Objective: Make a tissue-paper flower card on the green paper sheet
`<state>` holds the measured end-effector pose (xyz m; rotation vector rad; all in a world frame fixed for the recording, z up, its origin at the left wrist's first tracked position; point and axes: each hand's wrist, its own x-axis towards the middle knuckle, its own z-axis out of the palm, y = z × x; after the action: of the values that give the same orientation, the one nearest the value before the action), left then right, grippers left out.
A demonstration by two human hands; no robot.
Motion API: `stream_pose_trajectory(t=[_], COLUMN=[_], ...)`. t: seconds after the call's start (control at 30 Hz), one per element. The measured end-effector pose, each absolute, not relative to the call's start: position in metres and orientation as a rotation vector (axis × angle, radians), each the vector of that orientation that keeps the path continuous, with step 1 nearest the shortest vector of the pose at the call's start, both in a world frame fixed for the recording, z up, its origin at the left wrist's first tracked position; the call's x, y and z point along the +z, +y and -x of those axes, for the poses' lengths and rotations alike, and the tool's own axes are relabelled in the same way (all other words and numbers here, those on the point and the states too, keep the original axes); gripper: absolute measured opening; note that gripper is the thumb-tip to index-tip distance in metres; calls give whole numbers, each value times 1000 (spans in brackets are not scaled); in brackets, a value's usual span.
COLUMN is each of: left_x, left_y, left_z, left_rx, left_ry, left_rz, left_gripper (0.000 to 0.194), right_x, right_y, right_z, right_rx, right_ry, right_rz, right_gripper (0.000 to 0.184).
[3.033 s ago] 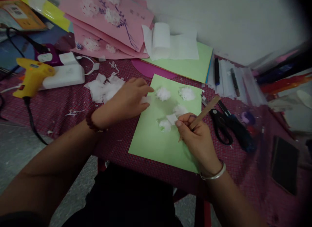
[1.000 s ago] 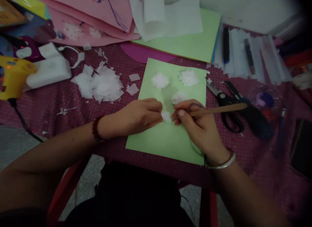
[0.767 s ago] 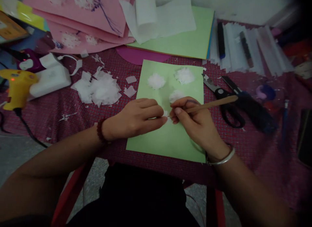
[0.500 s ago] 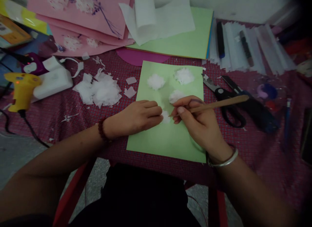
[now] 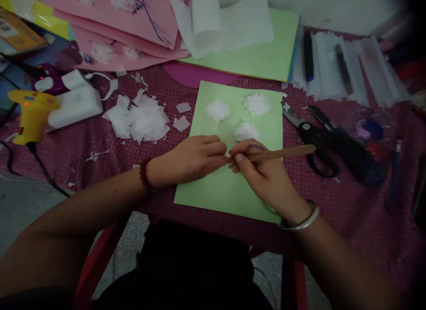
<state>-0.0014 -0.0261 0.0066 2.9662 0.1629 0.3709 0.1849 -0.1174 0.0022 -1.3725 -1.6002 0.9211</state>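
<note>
A light green sheet of paper (image 5: 206,194) lies before me with three fluffy white paper tufts on its upper half: one at left (image 5: 218,110), one at right (image 5: 256,104) and one lower down (image 5: 247,131). My right hand (image 5: 266,176) grips a slim wooden stick (image 5: 294,151) like a pencil, its lower tip hidden by the fingers. My left hand (image 5: 196,159) rests over the sheet, fingers pinched together close to the right fingertips. A bit of white shows between both hands, mostly covered. What the left fingers hold is hidden.
White paper squares (image 5: 146,119) are heaped at left, near a yellow glue gun (image 5: 33,117) and a white power strip (image 5: 76,105). Scissors (image 5: 309,132) and a dark-handled cutter (image 5: 353,154) lie right of the sheet. Behind are a tissue roll (image 5: 206,12) and pink cards (image 5: 133,30).
My right hand has shifted slightly left, bringing its fingertips against the left ones, and the stick lies lower. The white tuft between the hands is now mostly hidden. The view has moved a little.
</note>
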Motion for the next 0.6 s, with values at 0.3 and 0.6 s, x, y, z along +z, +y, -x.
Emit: stream_pose_trajectory(t=[0.3,0.6], left_x=[-4,-5], left_y=[-23,-11], left_z=[-3,-10], left_rx=[503,618], left_ry=[349,629], left_rz=[-2664,-2378], left_gripper=[18,33], right_x=[4,21], right_y=[-118,-127], right_z=[-185,-195], right_rx=[826,754], right_ry=[-1662,-1357], right_rz=[1440,1442], right_gripper=[12,27])
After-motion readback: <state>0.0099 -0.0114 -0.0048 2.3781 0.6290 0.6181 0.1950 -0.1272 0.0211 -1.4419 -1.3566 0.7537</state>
